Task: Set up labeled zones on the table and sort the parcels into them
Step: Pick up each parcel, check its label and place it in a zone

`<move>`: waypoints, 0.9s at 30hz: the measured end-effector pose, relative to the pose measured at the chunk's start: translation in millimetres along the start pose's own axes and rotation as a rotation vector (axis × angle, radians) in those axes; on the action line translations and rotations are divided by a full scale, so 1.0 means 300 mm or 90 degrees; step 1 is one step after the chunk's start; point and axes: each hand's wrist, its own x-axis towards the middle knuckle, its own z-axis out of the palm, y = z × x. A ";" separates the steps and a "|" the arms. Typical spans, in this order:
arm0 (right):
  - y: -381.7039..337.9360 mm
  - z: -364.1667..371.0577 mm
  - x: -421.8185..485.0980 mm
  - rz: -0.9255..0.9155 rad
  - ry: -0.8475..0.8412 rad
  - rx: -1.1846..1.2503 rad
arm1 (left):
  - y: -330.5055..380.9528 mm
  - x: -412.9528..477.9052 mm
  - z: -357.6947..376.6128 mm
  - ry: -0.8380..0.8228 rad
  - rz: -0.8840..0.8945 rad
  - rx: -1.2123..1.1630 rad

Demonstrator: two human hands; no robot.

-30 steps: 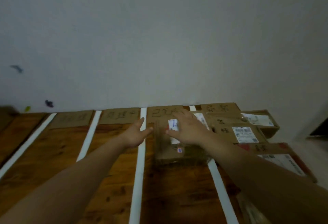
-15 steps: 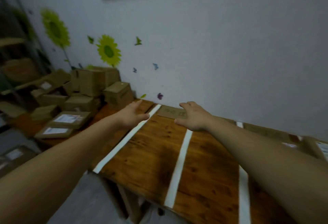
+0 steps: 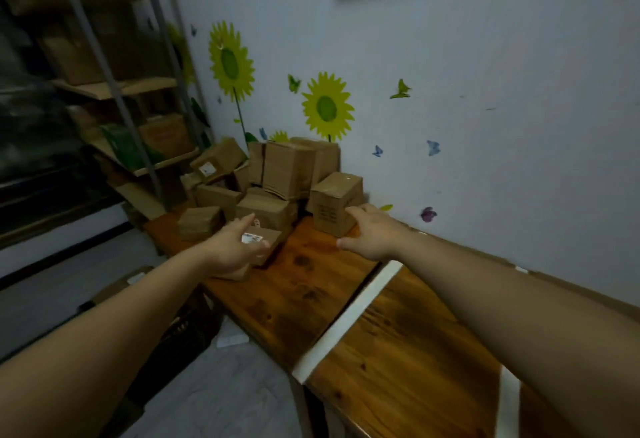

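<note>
1. At the far left end of the wooden table (image 3: pixel 294 299), a heap of brown cardboard parcels (image 3: pixel 287 167) is stacked against the wall, under the sunflower stickers (image 3: pixel 327 108).
2. The left hand (image 3: pixel 232 247) is stretched over a small labelled parcel (image 3: pixel 268 240) at the front of the heap. Its fingers are straight and spread, with the thumb out to the side. Whether it touches the cardboard cannot be told.
3. The right hand (image 3: pixel 372 235) is just beside an upright box (image 3: pixel 332 202) at the heap's right edge. Its fingers are apart and uncurled, and the fingertips are at the box's near corner.
4. A white tape strip (image 3: pixel 349 316) crosses the tabletop nearer the camera, with a second strip (image 3: pixel 508 399) further right.
5. A shelf rack (image 3: pixel 114 87) with more boxes stands left of the table.
</note>
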 end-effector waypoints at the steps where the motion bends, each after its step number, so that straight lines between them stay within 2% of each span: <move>1: -0.010 0.003 0.068 -0.002 0.000 0.003 | -0.021 0.051 -0.030 0.008 -0.003 0.001; 11: -0.200 -0.024 0.708 -0.031 -0.018 0.070 | -0.173 0.529 -0.347 0.084 -0.037 -0.024; 17: -0.355 0.010 0.973 -0.045 -0.026 0.080 | -0.297 0.779 -0.509 0.081 -0.042 -0.042; 21: -0.470 0.033 1.148 -0.038 0.010 0.100 | -0.390 0.959 -0.634 0.061 -0.005 -0.055; 27: -0.686 0.078 1.409 0.035 0.073 0.175 | -0.585 1.220 -0.844 0.054 -0.007 -0.018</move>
